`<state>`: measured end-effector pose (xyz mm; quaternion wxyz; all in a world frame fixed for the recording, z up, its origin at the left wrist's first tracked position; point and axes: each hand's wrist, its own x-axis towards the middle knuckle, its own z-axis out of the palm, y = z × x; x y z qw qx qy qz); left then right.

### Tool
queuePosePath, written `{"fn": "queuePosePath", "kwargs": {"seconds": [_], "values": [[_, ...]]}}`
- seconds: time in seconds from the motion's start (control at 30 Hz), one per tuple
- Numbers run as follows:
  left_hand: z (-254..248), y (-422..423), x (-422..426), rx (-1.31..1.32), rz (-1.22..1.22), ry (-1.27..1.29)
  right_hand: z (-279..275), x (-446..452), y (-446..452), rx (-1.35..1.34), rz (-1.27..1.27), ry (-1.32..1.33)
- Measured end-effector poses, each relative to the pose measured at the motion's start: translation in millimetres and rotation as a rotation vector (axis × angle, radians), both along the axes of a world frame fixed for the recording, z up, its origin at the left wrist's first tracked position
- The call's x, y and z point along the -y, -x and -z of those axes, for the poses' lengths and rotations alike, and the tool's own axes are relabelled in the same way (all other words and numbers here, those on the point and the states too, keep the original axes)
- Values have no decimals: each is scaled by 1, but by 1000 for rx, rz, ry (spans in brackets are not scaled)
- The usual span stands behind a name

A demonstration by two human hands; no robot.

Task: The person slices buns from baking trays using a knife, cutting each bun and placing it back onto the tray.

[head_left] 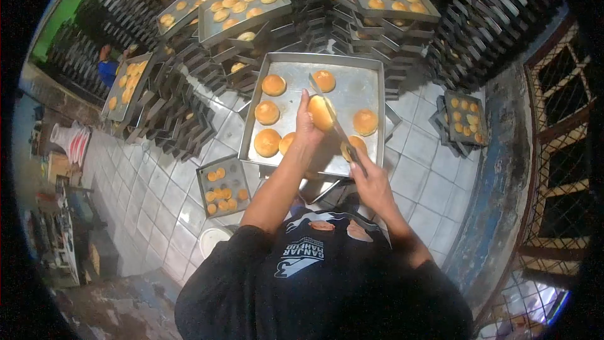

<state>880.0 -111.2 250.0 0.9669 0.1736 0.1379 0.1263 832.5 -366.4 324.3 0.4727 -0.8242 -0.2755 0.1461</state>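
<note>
My left hand (304,127) grips a round golden bun (320,113) above a large metal baking tray (381,97). In my right hand (372,184) is a long knife (341,135), its blade slanting up and left against the bun's right side. Whether the blade has entered the bun cannot be seen. Several more buns lie in the tray, among them one at the upper left (274,85) and one at the right (365,122). Two of the buns are partly covered by my hands.
Tall stacks of crisscrossed trays stand ahead, topped by a bun-filled tray (202,28) and another tray (434,16). A smaller tray of buns (202,198) sits on the tiled floor, left. One more stack (450,127) stands right. Another person's blue sleeve (108,71) shows far left.
</note>
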Motion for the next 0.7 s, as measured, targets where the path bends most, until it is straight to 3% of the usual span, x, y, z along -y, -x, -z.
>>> {"fn": "queuePosePath", "kwargs": {"seconds": [0.07,0.13,0.23,0.33,0.43,0.6,0.7], "values": [[1,4,-7,11,-19,13,7,12,14,-76,-8,-68],[-8,14,5,-42,-6,-134,5,17,21,-197,22,-57],[-18,14,38,-212,-51,-77,4,-3,-1,-147,39,-96],[-16,11,37,-142,-42,16,-14,-20,-18,-188,27,-86],[3,6,-1,-28,18,-66,-10,-8,-12,-149,-12,-54],[4,21,-9,-63,-17,-31,1,26,15,-266,-35,-38],[6,20,20,-122,-35,-263,16,3,-4,-201,-17,-62]]}}
